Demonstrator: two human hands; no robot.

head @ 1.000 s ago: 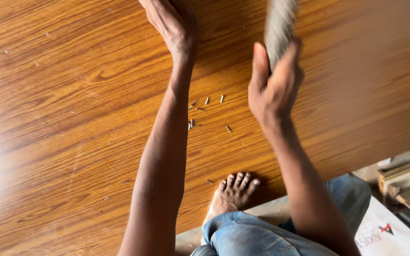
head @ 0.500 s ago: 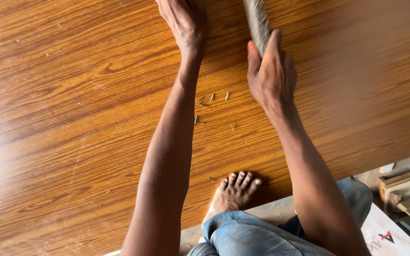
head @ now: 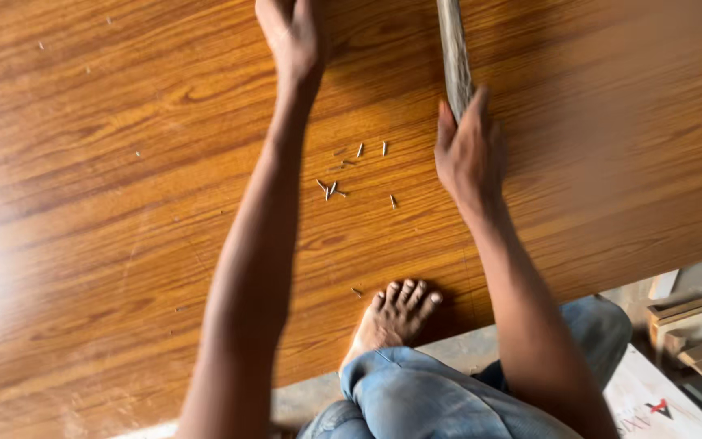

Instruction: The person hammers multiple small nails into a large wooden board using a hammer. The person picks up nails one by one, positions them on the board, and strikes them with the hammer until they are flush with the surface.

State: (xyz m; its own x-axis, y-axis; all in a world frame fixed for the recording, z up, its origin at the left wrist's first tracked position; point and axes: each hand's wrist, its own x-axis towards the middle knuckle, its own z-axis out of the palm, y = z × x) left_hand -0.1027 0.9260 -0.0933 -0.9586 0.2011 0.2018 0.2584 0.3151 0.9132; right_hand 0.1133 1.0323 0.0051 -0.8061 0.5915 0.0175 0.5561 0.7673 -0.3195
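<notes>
Wooden handle (head: 454, 57) now stands lower and more centred than half a second ago, right hand (head: 471, 150) clenched around its lower end above the brown board (head: 123, 203). Left hand (head: 292, 36) presses flat, fingers cut off, grip unclear. Small nails (head: 359, 171) lie scattered between the arms.

We see our left hand (head: 294, 36) at the top centre of the frame, on the wooden board (head: 107, 203). Our right hand (head: 471, 154) is to its right and lower, gripping a handle (head: 454, 53) that runs up out of frame. Small nails (head: 357, 175) lie scattered on the board between our arms. Our bare foot (head: 392, 317) rests on the board's lower edge, below the nails.
</notes>
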